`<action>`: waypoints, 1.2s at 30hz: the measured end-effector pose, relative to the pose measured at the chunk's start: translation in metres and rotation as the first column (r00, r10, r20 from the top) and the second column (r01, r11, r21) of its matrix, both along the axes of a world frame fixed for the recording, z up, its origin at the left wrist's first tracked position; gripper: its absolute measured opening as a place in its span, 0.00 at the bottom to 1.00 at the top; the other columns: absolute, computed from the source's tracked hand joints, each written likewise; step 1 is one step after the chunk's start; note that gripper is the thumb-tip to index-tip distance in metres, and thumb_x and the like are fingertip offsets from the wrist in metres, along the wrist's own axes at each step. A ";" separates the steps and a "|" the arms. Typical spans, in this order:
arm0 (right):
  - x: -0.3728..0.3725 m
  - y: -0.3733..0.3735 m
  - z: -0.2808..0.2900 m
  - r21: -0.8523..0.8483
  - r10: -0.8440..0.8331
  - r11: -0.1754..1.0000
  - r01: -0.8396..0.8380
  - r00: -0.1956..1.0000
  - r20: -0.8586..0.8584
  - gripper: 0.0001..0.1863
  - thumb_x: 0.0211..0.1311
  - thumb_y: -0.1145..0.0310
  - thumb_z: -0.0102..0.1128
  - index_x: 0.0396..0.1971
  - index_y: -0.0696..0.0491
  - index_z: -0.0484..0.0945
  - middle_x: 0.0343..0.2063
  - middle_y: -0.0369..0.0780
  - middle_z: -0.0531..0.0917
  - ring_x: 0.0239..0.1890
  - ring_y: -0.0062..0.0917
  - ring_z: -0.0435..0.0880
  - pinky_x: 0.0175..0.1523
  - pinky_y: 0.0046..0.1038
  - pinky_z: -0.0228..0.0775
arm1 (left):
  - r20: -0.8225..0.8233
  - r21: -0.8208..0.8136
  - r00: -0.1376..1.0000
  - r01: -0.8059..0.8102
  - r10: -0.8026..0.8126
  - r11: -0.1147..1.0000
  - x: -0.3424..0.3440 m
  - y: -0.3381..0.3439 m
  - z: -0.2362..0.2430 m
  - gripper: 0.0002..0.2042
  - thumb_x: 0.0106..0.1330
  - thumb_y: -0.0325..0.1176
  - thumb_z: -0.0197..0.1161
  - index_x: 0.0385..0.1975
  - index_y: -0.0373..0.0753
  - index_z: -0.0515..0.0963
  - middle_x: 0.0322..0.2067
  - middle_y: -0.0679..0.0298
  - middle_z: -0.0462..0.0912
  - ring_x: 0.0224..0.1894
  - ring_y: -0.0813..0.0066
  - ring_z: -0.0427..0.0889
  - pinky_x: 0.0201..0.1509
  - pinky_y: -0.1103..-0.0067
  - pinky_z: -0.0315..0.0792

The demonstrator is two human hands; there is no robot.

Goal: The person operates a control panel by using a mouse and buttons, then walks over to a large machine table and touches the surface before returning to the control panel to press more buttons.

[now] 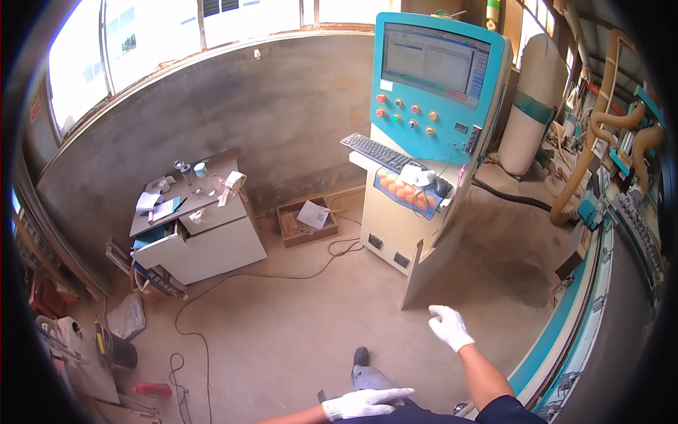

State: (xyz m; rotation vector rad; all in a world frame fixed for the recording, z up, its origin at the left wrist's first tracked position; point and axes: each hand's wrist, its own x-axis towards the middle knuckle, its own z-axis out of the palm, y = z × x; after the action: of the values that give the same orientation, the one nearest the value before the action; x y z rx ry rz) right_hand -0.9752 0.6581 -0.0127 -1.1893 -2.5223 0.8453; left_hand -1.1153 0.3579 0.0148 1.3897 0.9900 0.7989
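Left gloved hand [366, 405] flat, fingers extended, looks empty; right gloved hand [450, 329] loosely curled, seemingly empty, short of the control cabinet [388, 225]. Keep boot [361, 356] clear of floor cable [282, 276].

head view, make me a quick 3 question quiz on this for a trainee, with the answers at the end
1. True or false: the left hand and the right hand are both gloved in white.

2. Which of these lies on the control cabinet, to the left of the black mouse?
A) a helmet
B) a keyboard
C) a hammer

3. Fill in: on the floor, the open box stands between the control cabinet and the ____.

Key: 1 true; 2 B; 3 desk.
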 end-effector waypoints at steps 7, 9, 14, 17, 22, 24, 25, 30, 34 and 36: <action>-0.133 0.161 0.015 0.137 -0.224 0.947 0.291 0.901 -0.371 0.20 0.55 0.72 0.63 0.50 0.53 0.81 0.47 0.43 0.84 0.46 0.34 0.85 0.55 0.35 0.77 | 0.121 -0.105 0.989 0.092 -0.079 0.990 -0.142 0.103 -0.008 0.28 0.78 0.46 0.47 0.71 0.35 0.62 0.69 0.53 0.66 0.73 0.61 0.62 0.76 0.70 0.54; -0.168 0.217 0.022 0.308 -0.206 0.881 0.359 0.877 -0.435 0.21 0.54 0.72 0.64 0.51 0.54 0.80 0.50 0.45 0.82 0.52 0.37 0.82 0.59 0.36 0.74 | 0.026 -0.137 0.993 0.119 -0.117 0.983 -0.184 0.137 0.003 0.28 0.77 0.44 0.48 0.72 0.36 0.61 0.70 0.55 0.66 0.73 0.61 0.61 0.76 0.70 0.53; -0.229 0.287 0.035 0.463 -0.287 0.756 0.463 0.870 -0.402 0.24 0.51 0.71 0.66 0.52 0.54 0.80 0.54 0.46 0.80 0.59 0.42 0.76 0.65 0.39 0.69 | 0.110 -0.141 0.992 0.083 -0.067 0.987 -0.244 0.205 0.024 0.29 0.78 0.45 0.49 0.73 0.37 0.58 0.73 0.57 0.61 0.75 0.62 0.58 0.78 0.71 0.51; -0.253 0.306 0.023 0.538 -0.336 0.677 0.502 0.861 -0.381 0.27 0.48 0.69 0.68 0.52 0.55 0.79 0.56 0.47 0.78 0.61 0.44 0.74 0.66 0.41 0.68 | 0.252 -0.117 0.946 0.240 -0.205 0.964 -0.277 0.243 0.003 0.30 0.78 0.46 0.50 0.74 0.38 0.56 0.74 0.59 0.58 0.76 0.66 0.56 0.78 0.73 0.49; -0.268 0.320 0.029 0.553 -0.424 0.618 0.558 0.830 -0.363 0.27 0.48 0.69 0.67 0.53 0.54 0.78 0.58 0.48 0.75 0.63 0.46 0.72 0.67 0.42 0.67 | 0.146 -0.177 0.889 0.455 -0.433 0.873 -0.335 0.309 0.023 0.29 0.76 0.46 0.51 0.70 0.34 0.63 0.68 0.55 0.68 0.71 0.62 0.64 0.75 0.73 0.56; -0.272 0.321 0.028 0.559 -0.476 0.587 0.586 0.808 -0.347 0.27 0.47 0.70 0.67 0.52 0.54 0.77 0.58 0.48 0.75 0.62 0.46 0.73 0.65 0.42 0.68 | 0.187 -0.171 0.852 0.519 -0.489 0.838 -0.353 0.328 0.015 0.28 0.75 0.45 0.51 0.68 0.34 0.66 0.66 0.54 0.71 0.69 0.60 0.67 0.74 0.72 0.57; -0.275 0.321 0.028 0.560 -0.504 0.574 0.597 0.797 -0.332 0.27 0.47 0.70 0.68 0.52 0.54 0.77 0.57 0.48 0.75 0.62 0.46 0.73 0.64 0.42 0.69 | 0.227 -0.169 0.826 0.556 -0.517 0.814 -0.361 0.335 0.011 0.27 0.75 0.45 0.51 0.66 0.34 0.68 0.63 0.53 0.74 0.67 0.59 0.70 0.73 0.71 0.58; -0.272 0.319 0.023 0.588 -0.544 0.539 0.603 0.782 -0.303 0.30 0.47 0.71 0.67 0.56 0.51 0.78 0.60 0.49 0.74 0.62 0.46 0.73 0.65 0.42 0.69 | 0.185 -0.124 0.798 0.598 -0.574 0.792 -0.401 0.350 0.024 0.25 0.73 0.40 0.52 0.65 0.32 0.69 0.64 0.52 0.73 0.68 0.59 0.69 0.73 0.71 0.57; -0.275 0.316 0.026 0.562 -0.556 0.571 0.598 0.786 -0.272 0.26 0.48 0.71 0.65 0.53 0.51 0.81 0.58 0.49 0.77 0.61 0.46 0.75 0.65 0.42 0.69 | 0.278 -0.149 0.797 0.587 -0.536 0.796 -0.410 0.358 0.027 0.24 0.73 0.40 0.57 0.64 0.34 0.72 0.61 0.51 0.77 0.65 0.57 0.73 0.71 0.66 0.62; -0.276 0.315 0.025 0.540 -0.577 0.580 0.610 0.776 -0.256 0.25 0.48 0.71 0.65 0.51 0.51 0.81 0.57 0.49 0.78 0.60 0.46 0.76 0.65 0.42 0.69 | 0.316 -0.149 0.768 0.620 -0.557 0.770 -0.414 0.360 0.026 0.23 0.73 0.39 0.57 0.64 0.34 0.72 0.61 0.51 0.77 0.65 0.57 0.73 0.71 0.67 0.62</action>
State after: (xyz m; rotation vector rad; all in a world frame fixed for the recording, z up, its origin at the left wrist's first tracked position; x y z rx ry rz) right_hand -1.2512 0.9734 0.0118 -1.5670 -1.8578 -0.1061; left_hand -1.5295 0.7181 0.0412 1.2382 0.3772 0.3409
